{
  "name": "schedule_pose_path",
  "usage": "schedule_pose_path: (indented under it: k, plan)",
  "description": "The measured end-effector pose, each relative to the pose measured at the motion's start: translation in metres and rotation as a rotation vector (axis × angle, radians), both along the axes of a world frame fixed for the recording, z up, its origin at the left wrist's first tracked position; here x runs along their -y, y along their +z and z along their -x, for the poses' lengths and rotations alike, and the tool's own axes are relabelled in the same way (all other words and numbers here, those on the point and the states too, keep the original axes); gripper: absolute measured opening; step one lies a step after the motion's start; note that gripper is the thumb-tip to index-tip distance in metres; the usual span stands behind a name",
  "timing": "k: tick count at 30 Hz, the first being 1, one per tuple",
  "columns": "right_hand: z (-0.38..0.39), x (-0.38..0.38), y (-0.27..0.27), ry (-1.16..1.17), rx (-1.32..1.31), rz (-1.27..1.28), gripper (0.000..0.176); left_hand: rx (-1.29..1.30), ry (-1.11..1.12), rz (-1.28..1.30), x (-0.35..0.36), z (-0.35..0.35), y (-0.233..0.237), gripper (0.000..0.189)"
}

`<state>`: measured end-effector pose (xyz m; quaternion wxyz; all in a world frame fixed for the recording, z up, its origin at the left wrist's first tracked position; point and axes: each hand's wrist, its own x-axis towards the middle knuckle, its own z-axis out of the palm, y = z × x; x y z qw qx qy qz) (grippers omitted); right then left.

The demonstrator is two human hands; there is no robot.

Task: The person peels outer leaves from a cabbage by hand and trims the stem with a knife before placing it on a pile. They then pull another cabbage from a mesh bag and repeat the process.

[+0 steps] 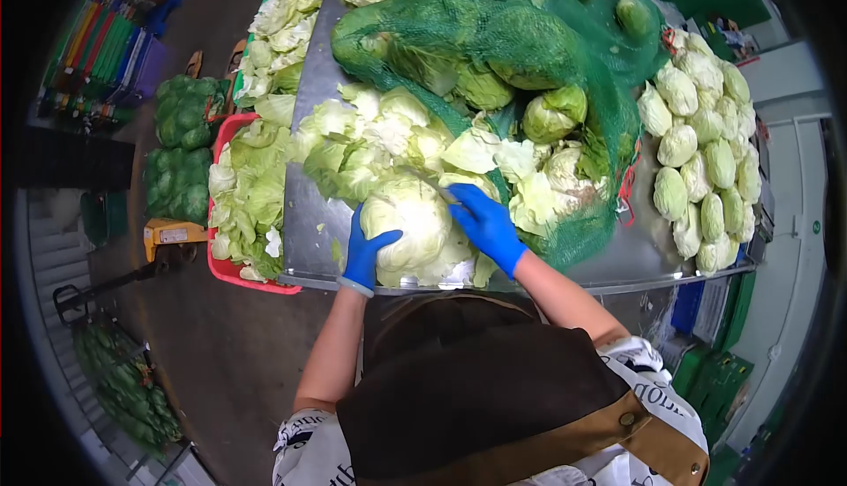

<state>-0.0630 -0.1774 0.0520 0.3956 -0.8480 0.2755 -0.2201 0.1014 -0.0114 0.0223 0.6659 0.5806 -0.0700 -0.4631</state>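
A pale, rounded lettuce head (406,221) sits near the front edge of the steel table (309,230). My left hand (363,252), in a blue glove, grips its left side with the thumb across the front. At its upper right is my right hand (483,224), also gloved in blue, with fingers curled around what looks like a small knife (434,184); the handle is hidden in the fist. Loose lettuce leaves (379,133) lie heaped behind the head. Beyond them, a green net bag (573,54) lies spread over several untrimmed heads.
At the right end of the table rises a pile of trimmed heads (697,168). On the left stand a red crate (212,221) and a green crate (243,71), both full of leaves. Filled net sacks (181,182) and a yellow pallet jack (174,235) are on the floor further left.
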Motion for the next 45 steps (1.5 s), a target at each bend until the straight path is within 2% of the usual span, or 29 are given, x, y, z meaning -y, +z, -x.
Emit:
schedule_pose_path:
  k: [3,6,7,8,10,12,13,14,15,16,18,19,20,22,24,25,28,29,31,32,34,35,38,39,40,42,43,45]
  plan:
    - [-0.024,-0.002,-0.033,0.106,-0.171,0.011,0.029,-0.036,0.017,-0.004,0.006,-0.001,-0.011,0.078]
    - [-0.045,0.020,-0.079,-0.103,-0.370,-0.140,0.029,-0.059,0.032,0.010,0.007,-0.008,-0.020,0.078]
    - [-0.051,0.035,-0.073,-0.163,-0.326,-0.226,0.027,-0.065,0.032,0.009,0.003,-0.006,-0.022,0.078]
    - [-0.058,0.040,-0.072,-0.187,-0.321,-0.195,0.026,-0.094,0.022,0.012,0.000,-0.004,-0.018,0.079]
    - [-0.049,0.042,-0.065,0.033,-0.296,0.031,0.029,-0.137,-0.016,0.019,-0.008,-0.011,-0.007,0.081]
    - [-0.044,0.059,-0.065,-0.091,-0.377,-0.080,0.030,-0.142,-0.176,0.102,-0.021,-0.027,-0.017,0.088]
    - [-0.036,0.062,-0.067,-0.145,-0.429,-0.143,0.030,-0.138,-0.236,0.153,-0.022,-0.028,0.002,0.089]
    - [-0.031,0.066,-0.058,-0.129,-0.392,-0.088,0.032,-0.125,-0.294,0.208,-0.022,-0.028,0.023,0.089]
    - [-0.034,0.062,-0.037,-0.089,-0.403,-0.082,0.031,-0.222,-0.305,0.231,-0.017,-0.025,0.041,0.086]
    - [-0.037,0.053,-0.013,-0.051,-0.412,-0.078,0.031,-0.230,-0.303,0.166,-0.015,-0.026,0.047,0.084]
    - [-0.036,0.033,0.024,0.063,-0.180,-0.033,0.028,-0.255,-0.305,0.030,-0.015,-0.028,0.052,0.081]
    - [-0.034,0.025,0.033,0.117,-0.067,-0.007,0.027,-0.246,-0.315,0.045,-0.014,-0.029,0.048,0.076]
    - [-0.032,0.019,0.037,0.221,0.126,0.228,0.027,-0.260,-0.343,0.039,-0.012,-0.029,0.047,0.075]
    - [-0.015,-0.001,0.065,0.351,-0.076,0.117,0.031,-0.290,-0.406,0.024,-0.009,-0.029,0.046,0.073]
    - [-0.011,-0.014,0.074,0.403,-0.148,0.084,0.034,-0.276,-0.437,0.017,-0.009,-0.025,0.035,0.074]
    - [-0.010,-0.019,0.072,0.394,-0.248,0.179,0.034,-0.266,-0.455,0.012,-0.006,-0.022,0.037,0.075]
    - [-0.024,0.004,0.050,0.206,-0.395,0.049,0.035,-0.244,-0.497,-0.091,-0.001,-0.019,0.051,0.086]
    - [-0.032,0.026,0.033,0.143,-0.445,-0.021,0.032,-0.144,-0.528,-0.068,-0.001,-0.015,0.051,0.090]
    - [-0.031,0.040,0.013,0.156,-0.263,-0.250,0.034,0.073,-0.600,-0.021,0.003,-0.017,0.055,0.097]
    - [-0.029,0.041,0.006,0.175,-0.171,-0.409,0.037,0.059,-0.581,-0.010,0.004,-0.021,0.057,0.099]
    - [-0.015,0.052,-0.004,0.124,-0.340,-0.153,0.044,0.002,-0.541,0.004,-0.005,-0.019,0.057,0.103]
    - [-0.006,0.056,-0.006,0.096,-0.426,-0.023,0.047,-0.111,-0.453,-0.005,-0.010,-0.016,0.057,0.101]
    - [0.009,0.051,0.012,0.037,-0.257,-0.612,0.050,-0.232,-0.313,0.109,-0.030,-0.019,0.029,0.097]
    - [0.014,0.039,0.009,0.053,-0.189,-0.875,0.050,-0.266,-0.259,0.098,-0.042,-0.017,0.021,0.089]
    - [0.012,0.027,0.054,0.067,-0.322,-0.961,0.050,-0.318,-0.215,0.094,-0.046,-0.014,0.021,0.086]
    - [0.020,0.003,0.001,0.066,-0.125,-1.205,0.050,-0.399,-0.128,0.117,-0.037,-0.011,0.021,0.081]
    - [0.020,-0.001,0.008,0.004,0.071,-1.442,0.048,-0.471,-0.041,0.106,-0.031,-0.009,0.021,0.074]
    - [0.024,0.007,-0.007,0.032,0.160,-1.531,0.048,-0.391,-0.080,0.129,-0.011,-0.007,0.042,0.073]
